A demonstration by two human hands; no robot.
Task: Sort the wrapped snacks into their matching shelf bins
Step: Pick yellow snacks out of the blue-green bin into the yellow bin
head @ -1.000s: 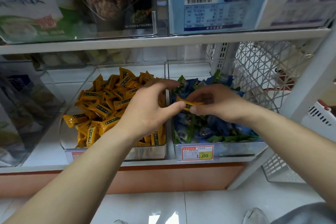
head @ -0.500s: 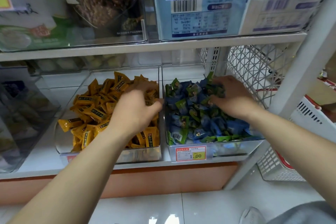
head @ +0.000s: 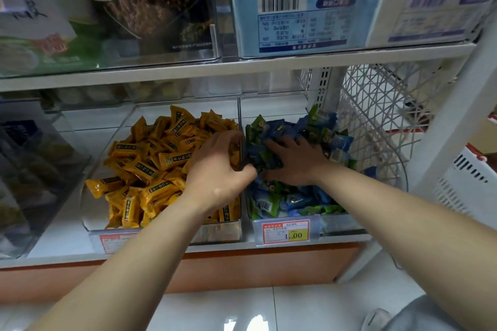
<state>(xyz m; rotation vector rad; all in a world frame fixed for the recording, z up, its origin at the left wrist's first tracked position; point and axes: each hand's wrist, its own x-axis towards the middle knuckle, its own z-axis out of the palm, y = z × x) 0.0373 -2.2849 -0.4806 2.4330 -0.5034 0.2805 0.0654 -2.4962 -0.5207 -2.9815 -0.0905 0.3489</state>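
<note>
The left hand [head: 219, 172] is curled over the right edge of the yellow bin [head: 223, 234], against the wall shared with the blue-green bin [head: 341, 223]. Whether its grip holds a wrapper cannot be told. The right hand [head: 295, 162] is laid flat, its grip slack and empty, on the blue-green snacks [head: 290, 199], with the fingers pointed left. The yellow snacks [head: 150, 169] are heaped with their long axes mixed.

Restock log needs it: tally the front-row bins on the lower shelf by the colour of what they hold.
Orange-wrapped snack bin: 1
Blue-and-green-wrapped snack bin: 1
Bin of dark packets, contents blurred: 1
Total: 3
</note>
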